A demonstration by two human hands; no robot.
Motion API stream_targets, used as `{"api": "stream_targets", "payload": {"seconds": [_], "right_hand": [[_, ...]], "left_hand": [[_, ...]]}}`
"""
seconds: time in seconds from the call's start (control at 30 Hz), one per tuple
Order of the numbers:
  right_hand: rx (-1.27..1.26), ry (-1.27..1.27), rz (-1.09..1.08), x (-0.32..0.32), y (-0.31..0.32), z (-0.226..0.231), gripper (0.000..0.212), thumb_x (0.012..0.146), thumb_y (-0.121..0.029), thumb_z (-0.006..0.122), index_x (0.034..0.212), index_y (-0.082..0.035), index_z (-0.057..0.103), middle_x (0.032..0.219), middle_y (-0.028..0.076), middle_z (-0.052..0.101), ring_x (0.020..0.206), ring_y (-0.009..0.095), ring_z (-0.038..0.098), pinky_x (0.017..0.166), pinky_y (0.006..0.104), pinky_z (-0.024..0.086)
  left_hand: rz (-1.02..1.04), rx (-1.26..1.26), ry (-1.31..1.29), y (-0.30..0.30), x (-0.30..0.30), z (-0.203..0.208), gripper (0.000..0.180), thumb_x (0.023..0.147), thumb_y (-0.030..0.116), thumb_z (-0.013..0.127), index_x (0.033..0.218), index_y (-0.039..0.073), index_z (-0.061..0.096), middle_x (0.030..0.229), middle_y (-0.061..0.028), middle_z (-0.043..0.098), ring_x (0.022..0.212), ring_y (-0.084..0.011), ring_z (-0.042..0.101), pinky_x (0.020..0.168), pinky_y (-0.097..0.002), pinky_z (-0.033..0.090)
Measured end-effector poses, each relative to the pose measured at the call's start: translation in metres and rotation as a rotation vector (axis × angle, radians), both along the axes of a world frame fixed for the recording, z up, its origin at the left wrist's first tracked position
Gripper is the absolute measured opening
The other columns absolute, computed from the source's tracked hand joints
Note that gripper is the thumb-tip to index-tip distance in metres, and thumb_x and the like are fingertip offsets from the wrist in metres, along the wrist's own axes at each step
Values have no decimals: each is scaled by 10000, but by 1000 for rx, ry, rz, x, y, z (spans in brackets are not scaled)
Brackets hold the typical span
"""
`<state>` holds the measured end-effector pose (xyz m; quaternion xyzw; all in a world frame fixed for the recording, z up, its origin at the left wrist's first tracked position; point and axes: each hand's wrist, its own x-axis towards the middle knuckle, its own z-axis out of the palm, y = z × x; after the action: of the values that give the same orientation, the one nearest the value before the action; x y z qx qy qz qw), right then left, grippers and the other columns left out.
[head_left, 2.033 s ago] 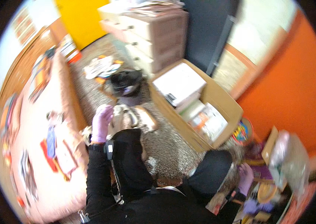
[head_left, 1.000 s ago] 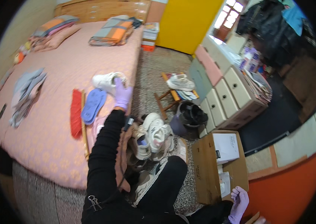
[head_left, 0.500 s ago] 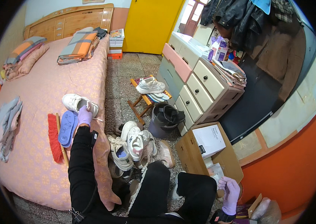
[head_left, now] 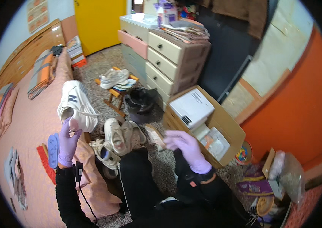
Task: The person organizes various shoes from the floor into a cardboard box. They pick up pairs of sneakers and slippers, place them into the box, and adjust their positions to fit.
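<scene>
- Holding a white sneaker (head_left: 76,107) up in the left hand (head_left: 68,141), raised over the edge of the pink bed (head_left: 24,125), left of centre in the head view
- Sneaker's long axis runs from its heel end, low by the fingers, up and away to its toe; sole side faces left toward the bed, laced upper faces right
- Left hand, in a purple glove, is closed round the heel and collar from below, thumb and fingers wrapped on it; firm hold, not a fingertip pinch
- Right hand (head_left: 185,146), also gloved, sits right of centre, well apart from the sneaker, just in front of the open cardboard box (head_left: 227,127)
- It's motion-blurred; looks curled round a small tan brush-like object (head_left: 155,135), but how tight the fingers close I cannot tell
- So the left hand is the one on the shoe; to reach it the right hand would have to travel left and up
- Blue insole (head_left: 53,150) lies flat on the bed just left of the left wrist, beside a red strip (head_left: 45,164)
- More pale sneakers (head_left: 117,137) piled on the floor between the two hands, none being touched
</scene>
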<state>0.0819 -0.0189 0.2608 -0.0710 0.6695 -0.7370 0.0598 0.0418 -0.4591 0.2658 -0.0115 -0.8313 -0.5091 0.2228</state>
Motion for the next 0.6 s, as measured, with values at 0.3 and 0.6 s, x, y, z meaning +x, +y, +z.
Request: {"api": "stream_targets", "payload": {"seconds": [0.3,0.6], "right_hand": [[337,489,-182,21,-13,-12,745,931,-297,668,1497,-26,267,1323,275,523,1070,263,627,889,350,528],[76,161,-266,3,43,-32,688,930,-260,679,1464,-41,304,1282,102,536,1151,161,503,946,289,455]], "left_hand": [[-439,-380,288,186,40,15,442,725,-145,669,1136,15,634,1216,-137,586,1117,-278,591,892,-313,495],[-640,-679,492,299,18,2,284,679,-42,616,932,83,586,1130,-115,573,1020,-338,559,862,-423,471]]}}
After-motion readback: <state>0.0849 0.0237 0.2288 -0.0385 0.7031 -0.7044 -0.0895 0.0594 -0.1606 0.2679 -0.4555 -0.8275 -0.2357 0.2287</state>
